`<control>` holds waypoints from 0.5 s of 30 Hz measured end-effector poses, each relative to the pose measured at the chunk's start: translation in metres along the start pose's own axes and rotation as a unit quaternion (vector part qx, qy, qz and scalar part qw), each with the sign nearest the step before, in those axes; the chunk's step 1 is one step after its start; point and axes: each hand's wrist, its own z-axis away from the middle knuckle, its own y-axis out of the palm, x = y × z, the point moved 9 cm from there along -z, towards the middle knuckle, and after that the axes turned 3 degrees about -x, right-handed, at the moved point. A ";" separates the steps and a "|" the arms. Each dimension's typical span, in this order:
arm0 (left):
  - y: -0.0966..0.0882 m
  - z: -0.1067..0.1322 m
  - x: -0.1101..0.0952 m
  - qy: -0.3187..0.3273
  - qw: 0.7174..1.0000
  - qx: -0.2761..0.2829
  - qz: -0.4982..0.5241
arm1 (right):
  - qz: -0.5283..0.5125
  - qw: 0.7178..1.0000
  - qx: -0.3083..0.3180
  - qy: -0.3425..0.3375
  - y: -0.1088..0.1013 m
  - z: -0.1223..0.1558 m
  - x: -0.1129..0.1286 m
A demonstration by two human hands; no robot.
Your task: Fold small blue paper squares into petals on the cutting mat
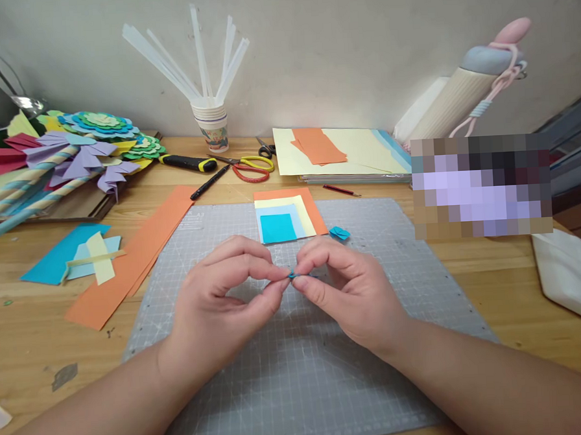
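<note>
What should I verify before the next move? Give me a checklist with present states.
1. Small blue paper piece pinched by both left hand and right hand: ok.
2. Its folds: cannot tell, mostly hidden.
3. Gray cutting mat beneath both hands: ok.
4. Folded blue paper on the mat, right of the layered paper squares: ok.
5. Red-and-yellow-handled scissors off the mat: ok.
</note>
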 end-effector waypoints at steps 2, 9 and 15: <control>0.000 -0.001 -0.004 0.014 1.000 -0.002 -0.002 | -0.001 1.000 0.004 -0.001 0.002 0.000 0.000; -0.013 0.003 -0.015 0.049 0.994 -0.046 -0.086 | -0.059 0.986 -0.106 0.113 -0.018 0.005 -0.018; -0.012 0.005 -0.022 0.109 0.985 -0.020 -0.135 | -0.341 0.838 0.059 0.422 0.038 0.034 -0.044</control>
